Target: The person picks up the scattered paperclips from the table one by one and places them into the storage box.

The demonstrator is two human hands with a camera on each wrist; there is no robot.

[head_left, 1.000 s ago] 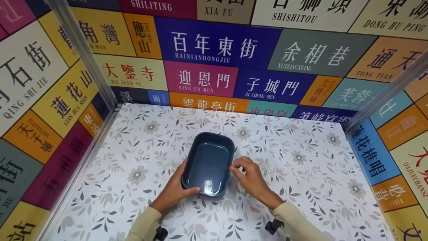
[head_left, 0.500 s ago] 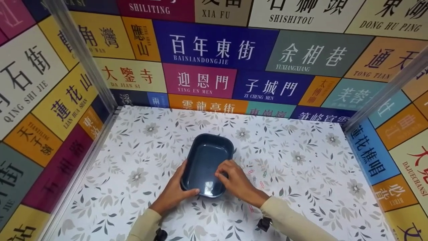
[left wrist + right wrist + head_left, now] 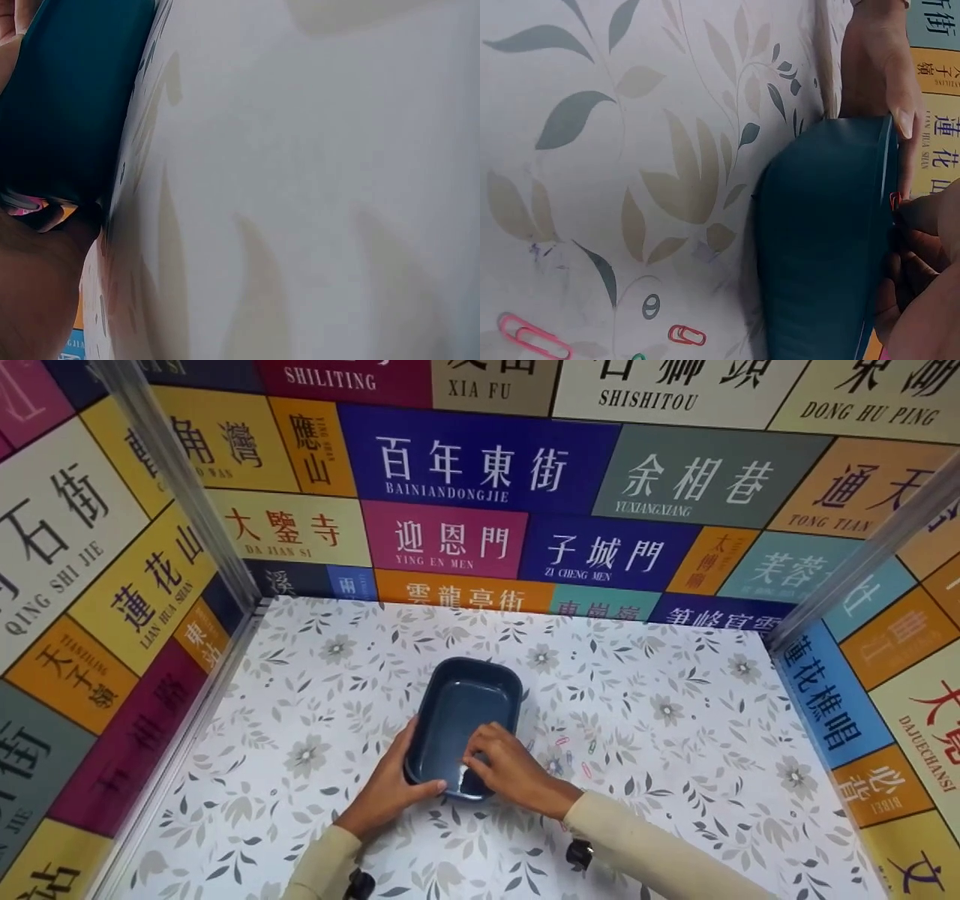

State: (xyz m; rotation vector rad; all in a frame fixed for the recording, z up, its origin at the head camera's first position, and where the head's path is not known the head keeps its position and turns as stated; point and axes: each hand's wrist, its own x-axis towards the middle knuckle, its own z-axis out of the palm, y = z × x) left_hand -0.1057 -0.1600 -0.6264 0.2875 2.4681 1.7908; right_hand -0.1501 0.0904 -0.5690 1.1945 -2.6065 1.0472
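Observation:
A dark blue rectangular dish (image 3: pixel 469 701) rests on the patterned tabletop. My left hand (image 3: pixel 390 791) grips its near left side, the thumb over the rim. In the left wrist view the dish's outer wall (image 3: pixel 67 97) fills the upper left. Over the dish's near right part is my right hand (image 3: pixel 514 765), fingers bent and tips together. The right wrist view shows a red paper clip (image 3: pixel 895 200) pinched at those fingertips, by the rim. The dish's near right inside is hidden behind this hand.
Right of the dish lie several loose paper clips, among them a pink one (image 3: pixel 587 769) and a green one (image 3: pixel 592 746). Panels with printed street names (image 3: pixel 480 457) stand around the table at the back and both sides.
My right hand has moved left from beside the dish's right rim to over its inside, the fingertips still together. The left hand and the dish have stayed in place.

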